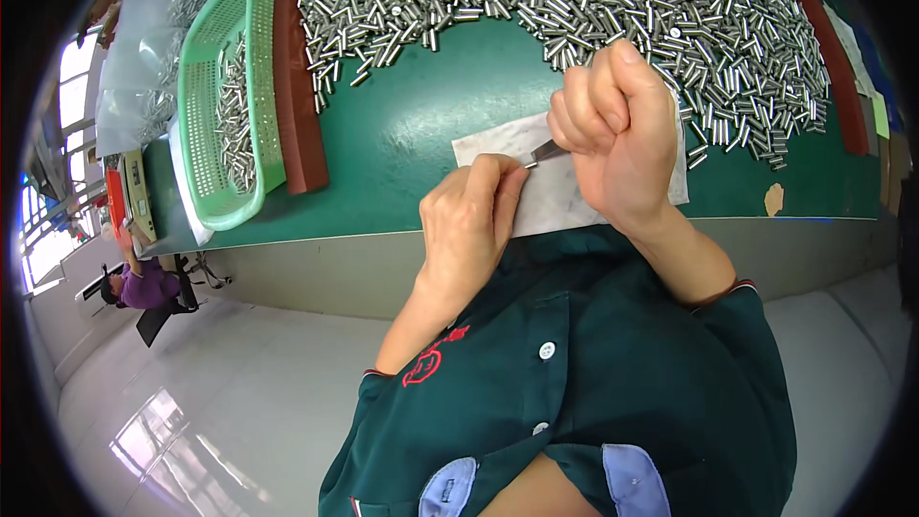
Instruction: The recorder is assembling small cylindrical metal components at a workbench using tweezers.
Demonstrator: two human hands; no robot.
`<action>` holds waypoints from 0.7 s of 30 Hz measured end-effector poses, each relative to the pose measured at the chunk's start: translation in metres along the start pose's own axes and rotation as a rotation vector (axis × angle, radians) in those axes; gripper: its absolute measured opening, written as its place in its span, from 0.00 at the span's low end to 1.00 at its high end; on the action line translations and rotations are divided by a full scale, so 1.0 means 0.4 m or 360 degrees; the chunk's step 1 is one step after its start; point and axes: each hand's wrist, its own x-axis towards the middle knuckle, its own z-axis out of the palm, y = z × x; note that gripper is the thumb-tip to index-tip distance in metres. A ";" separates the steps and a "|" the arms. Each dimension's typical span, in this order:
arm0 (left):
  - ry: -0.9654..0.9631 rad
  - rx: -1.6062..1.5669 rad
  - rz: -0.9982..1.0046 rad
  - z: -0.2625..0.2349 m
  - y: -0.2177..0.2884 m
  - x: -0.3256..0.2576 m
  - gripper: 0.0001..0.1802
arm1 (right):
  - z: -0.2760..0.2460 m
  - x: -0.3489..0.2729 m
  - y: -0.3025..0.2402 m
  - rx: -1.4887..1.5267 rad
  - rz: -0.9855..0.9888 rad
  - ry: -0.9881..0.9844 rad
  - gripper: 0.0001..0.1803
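Desk: a green-topped desk [383,124], pale floor [258,421] below its near edge; the pale sheet [552,203] lies along that edge.
Metal pin: one small metal pin [531,165] is held above the sheet, only its end showing. Being short and smooth, it could roll or shoot out if pushed off-centre.
Left hand: the left hand [469,215], over the sheet's left part, pinches the pin between thumb and fingers. The fingertips sit so near the blade that a slip could nick them.
Blade: a narrow dark blade [548,150] points down-left over the sheet, its tip at or just beside the pin; contact cannot be told. Too much pressure or a poor angle could make it skid or scratch the metal.
Right hand: the right hand [617,129], over the sheet's right part, is curled closed around the tool, whose handle is hidden. A loose wrist could jerk the tip.
Pin heap: a wide heap of pins [574,0] spreads beyond the sheet; a dropped pin could mix in there unnoticed.
Basket: left of the sheet, past a red-brown bar [297,96], a green basket [194,105] holds more pins; a careless toss could miss it.
Co-worker: far left of the sheet, a person in purple [148,287] is well apart.
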 end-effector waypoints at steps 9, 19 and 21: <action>0.0002 0.0029 0.0093 0.005 -0.006 -0.001 0.06 | -0.012 -0.003 -0.005 -0.0087 0.0015 -0.0030 0.22; 0.0014 0.0009 0.0019 0.005 0.002 0.002 0.06 | -0.013 -0.002 -0.001 0.0061 0.0017 -0.0015 0.23; 0.0014 0.0005 0.0014 0.005 0.002 0.002 0.06 | -0.014 -0.003 0.000 0.0060 0.0027 -0.0011 0.23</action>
